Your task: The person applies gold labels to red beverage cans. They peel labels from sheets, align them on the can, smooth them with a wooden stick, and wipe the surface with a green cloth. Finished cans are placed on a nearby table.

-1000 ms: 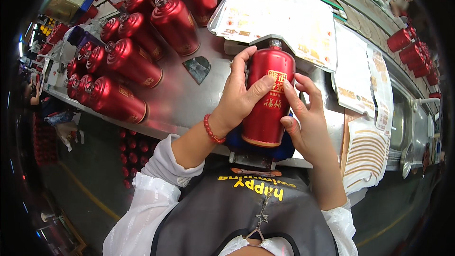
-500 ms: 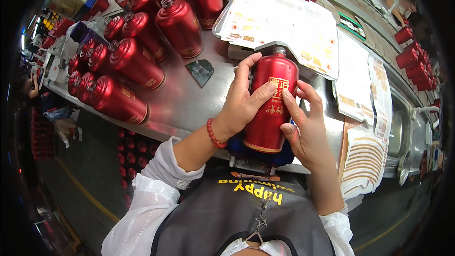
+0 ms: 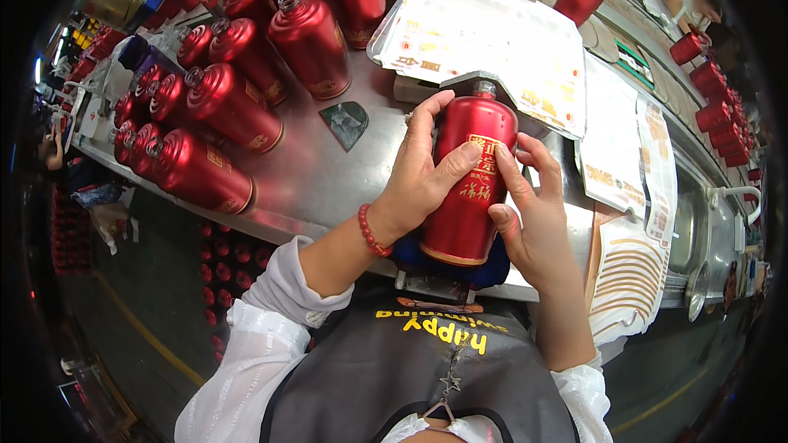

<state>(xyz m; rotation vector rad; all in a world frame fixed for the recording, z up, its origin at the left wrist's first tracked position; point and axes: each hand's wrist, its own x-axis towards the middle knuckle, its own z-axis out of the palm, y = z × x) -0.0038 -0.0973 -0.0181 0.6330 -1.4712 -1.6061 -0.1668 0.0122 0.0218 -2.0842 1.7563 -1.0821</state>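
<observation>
A glossy red bottle with gold lettering leans back in front of me, its clear glass neck resting toward a metal bracket. My left hand is closed round its left side, thumb lying across the gold label. On the right side, my right hand touches the label's right edge with its index fingertip. Its other fingers are raised and spread, and the thumb is near the bottle's side. A dark blue support shows beneath the bottle.
Several red bottles stand to the left on the steel table, near a dark green flat piece. Printed label sheets lie behind and to the right. A conveyor carries bottles along the back. Another person is at far right.
On the conveyor, the red bottles have shifted to the right. My right index finger has slid slightly up along the label's edge; my left hand and the held bottle stay put.
</observation>
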